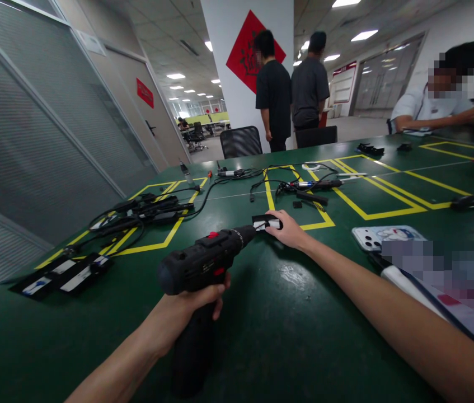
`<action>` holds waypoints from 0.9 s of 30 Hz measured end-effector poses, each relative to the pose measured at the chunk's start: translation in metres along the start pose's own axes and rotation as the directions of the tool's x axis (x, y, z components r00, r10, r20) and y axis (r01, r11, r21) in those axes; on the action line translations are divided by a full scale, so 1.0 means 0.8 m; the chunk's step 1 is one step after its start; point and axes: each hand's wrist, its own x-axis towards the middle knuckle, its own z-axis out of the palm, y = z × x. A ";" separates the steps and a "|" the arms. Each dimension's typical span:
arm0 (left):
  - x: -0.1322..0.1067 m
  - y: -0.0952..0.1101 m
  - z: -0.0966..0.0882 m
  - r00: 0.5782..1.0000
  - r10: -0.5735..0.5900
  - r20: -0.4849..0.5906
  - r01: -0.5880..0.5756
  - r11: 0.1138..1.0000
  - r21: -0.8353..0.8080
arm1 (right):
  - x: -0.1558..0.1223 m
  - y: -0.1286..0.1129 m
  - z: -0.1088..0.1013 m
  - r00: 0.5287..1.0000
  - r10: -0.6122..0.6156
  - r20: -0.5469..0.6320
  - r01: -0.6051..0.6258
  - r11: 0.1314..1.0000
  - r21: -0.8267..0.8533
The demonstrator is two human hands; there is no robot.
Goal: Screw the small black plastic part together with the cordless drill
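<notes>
My left hand (192, 308) is closed round the grip of a black cordless drill (203, 260) with red buttons, its chuck pointing to the right and away from me. My right hand (289, 228) is closed on a small black part with a white label (267, 223), holding it on the green table (287, 336) right at the drill's tip.
Black adapters and cables (148, 210) lie at the left inside yellow tape boxes. Flat black labelled parts (62, 274) sit near the left edge. A phone (383, 235) rests at the right. More tools and cables (304, 187) lie farther back. A seated person (438, 103) is at the far right, two people stand behind.
</notes>
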 end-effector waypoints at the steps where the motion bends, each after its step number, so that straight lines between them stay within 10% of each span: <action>1: 0.000 0.002 0.002 1.000 -0.001 -0.011 0.000 1.000 -0.006 | 0.000 0.001 0.001 1.000 -0.002 -0.003 0.002 1.000 -0.002; 27: -0.001 0.011 0.009 0.995 -0.030 -0.098 0.033 0.999 0.023 | 0.001 -0.002 -0.001 1.000 0.007 -0.007 -0.007 1.000 0.004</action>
